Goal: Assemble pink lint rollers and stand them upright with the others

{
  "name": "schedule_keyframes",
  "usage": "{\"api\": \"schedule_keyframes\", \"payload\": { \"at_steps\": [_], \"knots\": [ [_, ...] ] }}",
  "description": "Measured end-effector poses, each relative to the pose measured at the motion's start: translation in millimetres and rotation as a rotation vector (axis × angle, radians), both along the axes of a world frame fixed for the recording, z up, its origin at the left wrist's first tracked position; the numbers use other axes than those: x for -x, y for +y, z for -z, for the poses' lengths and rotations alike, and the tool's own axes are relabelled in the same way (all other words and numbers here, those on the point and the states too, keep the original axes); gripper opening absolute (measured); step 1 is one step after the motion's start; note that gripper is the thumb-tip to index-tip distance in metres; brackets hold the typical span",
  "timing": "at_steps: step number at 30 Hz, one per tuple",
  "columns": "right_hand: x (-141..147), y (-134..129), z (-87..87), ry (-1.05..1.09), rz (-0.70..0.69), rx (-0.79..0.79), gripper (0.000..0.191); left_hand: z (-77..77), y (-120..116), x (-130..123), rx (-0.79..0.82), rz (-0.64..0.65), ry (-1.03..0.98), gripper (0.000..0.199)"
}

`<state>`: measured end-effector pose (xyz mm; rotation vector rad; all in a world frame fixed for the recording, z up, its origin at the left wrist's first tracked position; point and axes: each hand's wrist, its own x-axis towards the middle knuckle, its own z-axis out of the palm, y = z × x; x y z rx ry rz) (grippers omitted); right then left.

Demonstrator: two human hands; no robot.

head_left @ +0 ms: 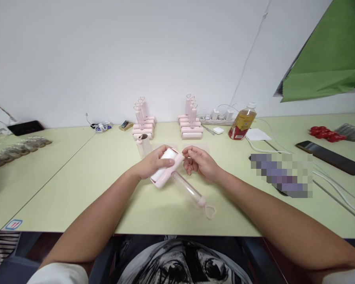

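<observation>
A pink lint roller (pixel 181 180) is tilted above the table, its white sheet roll facing up and its clear handle with a heart-shaped loop slanting down to the right. My left hand (pixel 154 162) grips the head, thumb across the pink cover. Beside the head's right end, my right hand (pixel 201 162) has loosely bent fingers set apart, holding nothing I can see. A used-looking roll with a hollow core (pixel 143 146) stands behind my left hand. Farther back, pink lint rollers stand upright in a left row (pixel 144 125) and a right row (pixel 191 125).
A drink bottle (pixel 243 121) and a power strip (pixel 214 121) are at the back right. Phones, white cables and red items (pixel 327 133) lie on the right. Toward the left are a coiled cable (pixel 100 127), a dark phone (pixel 26 127) and several wrapped items (pixel 19 150).
</observation>
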<state>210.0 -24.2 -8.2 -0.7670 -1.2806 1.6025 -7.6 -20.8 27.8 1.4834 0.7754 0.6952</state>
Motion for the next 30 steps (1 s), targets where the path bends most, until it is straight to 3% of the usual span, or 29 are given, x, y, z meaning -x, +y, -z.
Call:
{"api": "schedule_keyframes", "payload": {
  "at_steps": [6, 14, 24, 30],
  "knots": [
    [5.8, -5.8, 1.5, -0.129, -0.122, -0.038, 0.036, 6.6, 1.9, -2.8, -0.133, 0.159, 0.303, 0.043],
    [8.8, -7.0, -2.6, -0.181, -0.203, 0.043, 0.026, 2.3, 3.4, -3.8, -0.32, 0.249, 0.341, 0.041],
    [3.5, -5.4, -10.9, -0.088, -0.274, 0.103, 0.032, -5.0, 1.2, -2.8, -0.269, 0.29, 0.36, 0.042],
    [6.9, -4.8, -11.0, -0.124, -0.16, 0.134, 0.025, -1.9, -2.3, -6.2, -0.365, 0.172, 0.389, 0.041]
  ]
}}
